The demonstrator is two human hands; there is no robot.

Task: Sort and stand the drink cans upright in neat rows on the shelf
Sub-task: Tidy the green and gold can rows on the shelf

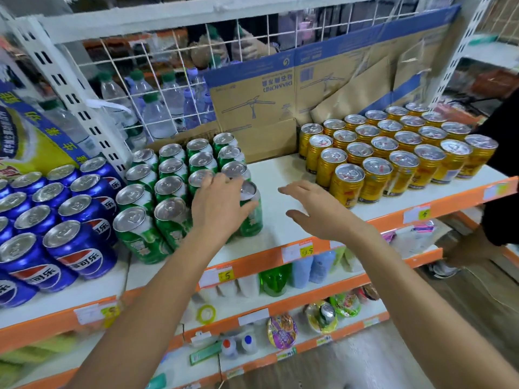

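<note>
The left hand (219, 203) covers much of the front green can (252, 220) that it holds, hiding most of its label. The left edge cuts off the outermost blue Pepsi cans (11, 293), and the right edge cuts off a person in black (502, 169). The price tags (306, 250) are too blurred to read, and the figure (247, 47) behind the wire grid (157, 88) is only a blur.

I see blue cans (73, 249) with red-and-white swirls, green cans (139, 239) streaked white, gold cans (374, 181) topped silver, a white shelf (273, 223) edged orange, brown cardboard (254, 89) banded blue.
</note>
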